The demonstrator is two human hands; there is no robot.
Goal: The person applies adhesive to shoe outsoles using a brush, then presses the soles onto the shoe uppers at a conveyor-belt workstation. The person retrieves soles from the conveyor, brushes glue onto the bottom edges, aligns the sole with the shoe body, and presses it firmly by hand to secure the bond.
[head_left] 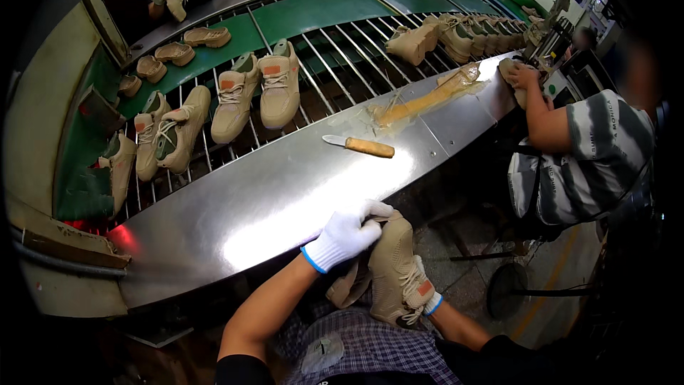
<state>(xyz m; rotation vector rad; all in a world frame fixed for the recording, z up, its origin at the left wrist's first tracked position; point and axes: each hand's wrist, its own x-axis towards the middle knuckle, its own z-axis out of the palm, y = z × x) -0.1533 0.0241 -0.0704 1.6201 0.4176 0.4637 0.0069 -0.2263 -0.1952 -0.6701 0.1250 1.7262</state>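
Many tan shoes [279,89] along steel worktable [285,192].

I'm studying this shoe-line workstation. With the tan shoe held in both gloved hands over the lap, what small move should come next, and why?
Probably lift the tan shoe toward the steel counter. The left hand covers its heel end and the right hand supports it from beneath, so both are occupied. The wooden-handled knife lies out of reach on the counter, beside the roller conveyor with finished shoes.

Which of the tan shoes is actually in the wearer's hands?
The tan shoe at the lower centre, gripped by both gloved hands below the steel counter; all the others rest on the conveyor rack.
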